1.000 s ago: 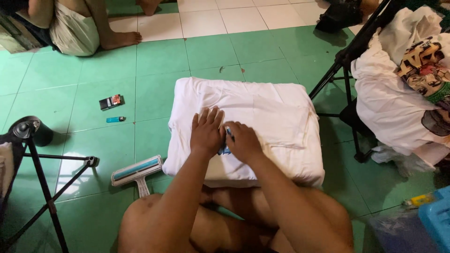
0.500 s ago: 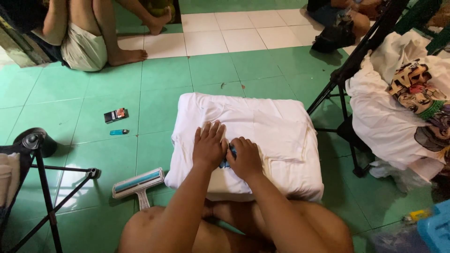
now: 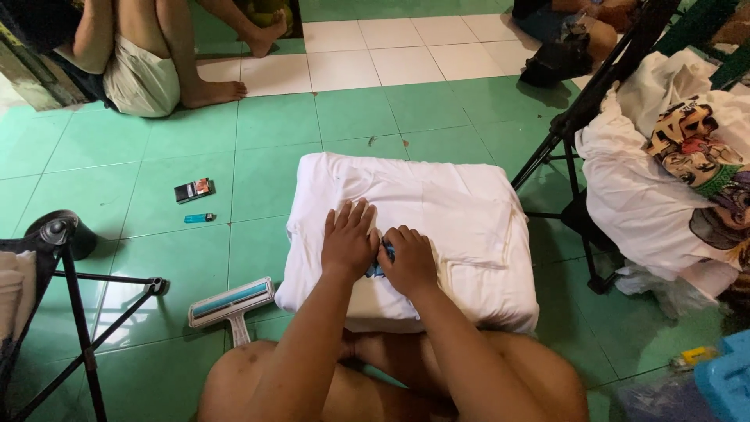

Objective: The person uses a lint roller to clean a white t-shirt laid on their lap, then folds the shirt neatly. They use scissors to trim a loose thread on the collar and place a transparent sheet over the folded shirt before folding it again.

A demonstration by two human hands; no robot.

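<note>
A white garment lies spread over a square cushion-like pad on the green tiled floor in front of my crossed legs. My left hand rests flat on the cloth, fingers spread. Close beside it, my right hand is curled around a small blue thing pressed against the fabric; most of that thing is hidden under the fingers.
A blue and white lint brush lies left of the pad. A small dark box and a blue lighter sit further left. Tripod legs stand at left and right. White printed clothes hang at right. Another person's legs are at top left.
The view has tilted up, showing more floor and people at the back. My hands have stayed together on the white cloth, shifting only slightly.
</note>
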